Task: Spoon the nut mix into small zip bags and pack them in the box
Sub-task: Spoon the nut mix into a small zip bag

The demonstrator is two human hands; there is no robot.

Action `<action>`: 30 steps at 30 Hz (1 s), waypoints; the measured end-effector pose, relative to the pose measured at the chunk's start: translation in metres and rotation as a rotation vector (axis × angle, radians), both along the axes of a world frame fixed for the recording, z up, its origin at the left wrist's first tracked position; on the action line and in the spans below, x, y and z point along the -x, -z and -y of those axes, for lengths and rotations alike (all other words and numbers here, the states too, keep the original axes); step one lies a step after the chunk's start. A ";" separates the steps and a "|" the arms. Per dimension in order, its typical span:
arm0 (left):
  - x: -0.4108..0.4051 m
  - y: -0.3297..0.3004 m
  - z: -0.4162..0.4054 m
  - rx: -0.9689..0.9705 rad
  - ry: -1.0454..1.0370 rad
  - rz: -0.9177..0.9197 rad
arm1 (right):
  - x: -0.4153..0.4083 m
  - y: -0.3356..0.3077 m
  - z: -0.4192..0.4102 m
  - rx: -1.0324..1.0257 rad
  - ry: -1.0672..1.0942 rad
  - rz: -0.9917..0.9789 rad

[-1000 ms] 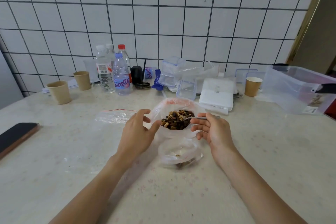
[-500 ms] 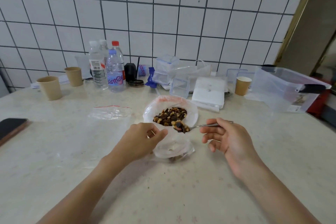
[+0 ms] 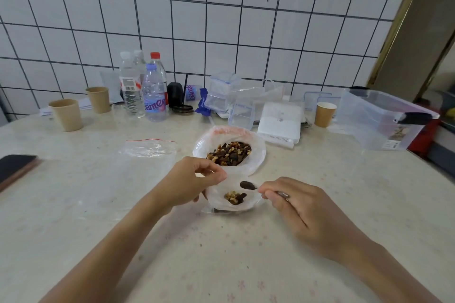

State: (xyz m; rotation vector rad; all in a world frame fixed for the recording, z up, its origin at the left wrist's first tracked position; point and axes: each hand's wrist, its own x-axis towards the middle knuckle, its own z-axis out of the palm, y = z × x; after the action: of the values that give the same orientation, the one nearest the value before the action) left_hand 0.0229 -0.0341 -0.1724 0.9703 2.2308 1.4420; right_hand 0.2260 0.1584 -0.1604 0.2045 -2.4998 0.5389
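1. Small zip bag [image 3: 231, 200], in front of the supply bag of nut mix [image 3: 230, 154]: holds one small heap
2. Left hand [image 3: 190, 183] pinches its rim, keeping the mouth open
3. Right hand [image 3: 299, 206] grips the spoon [image 3: 248, 185], tipped over the mouth
4. Clear box [image 3: 379, 119], far right, awaits filled bags

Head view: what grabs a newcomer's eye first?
Dead centre, the left hand pinches open the small zip bag, a little nut mix at its bottom, while the right hand holds the spoon over its mouth. Just behind sits the big bag of nut mix. Along the tiled wall stand water bottles, and the clear box sits far right.
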 end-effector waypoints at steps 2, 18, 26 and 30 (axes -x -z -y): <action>-0.001 0.001 -0.001 0.024 -0.023 -0.091 | 0.001 0.000 -0.002 0.161 0.000 0.002; 0.025 0.017 -0.002 0.023 -0.499 -0.287 | 0.094 -0.026 -0.020 1.138 0.194 0.017; 0.043 0.000 -0.025 -0.050 -0.427 -0.082 | 0.125 0.001 -0.016 0.689 0.371 0.027; 0.058 -0.015 -0.051 0.052 -0.389 -0.177 | 0.130 0.010 -0.016 0.636 0.364 0.009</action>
State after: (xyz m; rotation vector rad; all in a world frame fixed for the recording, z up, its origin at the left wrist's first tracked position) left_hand -0.0350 0.0171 -0.1573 0.6959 2.6888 1.4876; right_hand 0.0962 0.1747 -0.1702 -0.4840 -2.1659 1.1247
